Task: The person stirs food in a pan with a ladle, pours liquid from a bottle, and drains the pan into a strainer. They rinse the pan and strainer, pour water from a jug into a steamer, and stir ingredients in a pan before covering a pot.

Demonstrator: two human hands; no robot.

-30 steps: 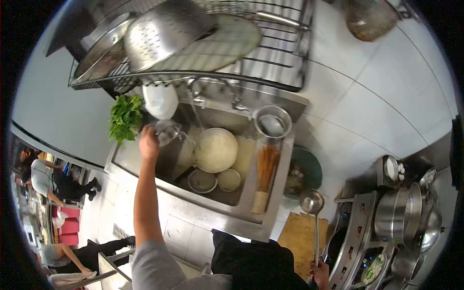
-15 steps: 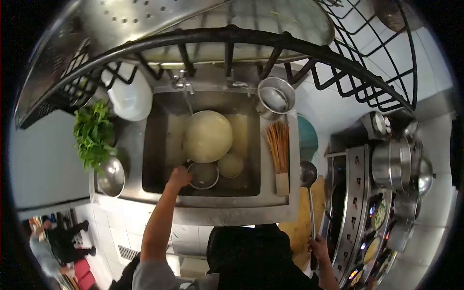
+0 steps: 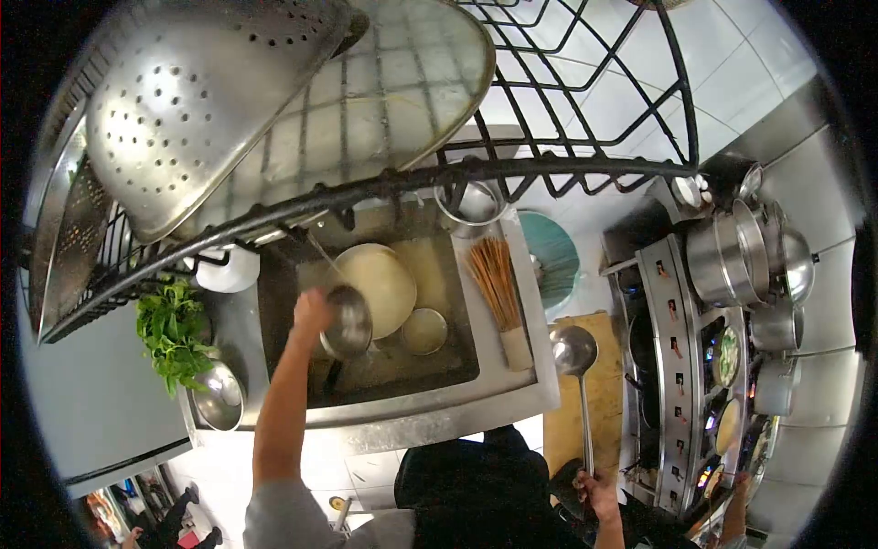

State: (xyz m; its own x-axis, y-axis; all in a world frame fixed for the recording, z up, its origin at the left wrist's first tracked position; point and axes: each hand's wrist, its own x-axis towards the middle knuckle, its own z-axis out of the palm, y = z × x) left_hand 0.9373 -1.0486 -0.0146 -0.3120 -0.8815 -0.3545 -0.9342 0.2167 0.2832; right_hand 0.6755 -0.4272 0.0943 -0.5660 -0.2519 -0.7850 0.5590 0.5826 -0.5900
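Left hand [image 3: 314, 314] grips a metal bowl [image 3: 351, 326], now shifted from beside the small bowl [image 3: 424, 331] toward the large bowl [image 3: 389, 282], evidently lifted; right hand [image 3: 599, 494] clasps a ladle [image 3: 574, 351].

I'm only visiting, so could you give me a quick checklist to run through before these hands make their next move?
1. Left hand holding the metal bowl: ok, though blurred.
2. Right hand gripping the ladle: ok, by its handle.
3. Ladle's head outside the sink basin: ok.
4. Large bowl in full view: not ok, the metal bowl overlaps its edge.
5. Metal bowl empty: cannot tell, too blurred.
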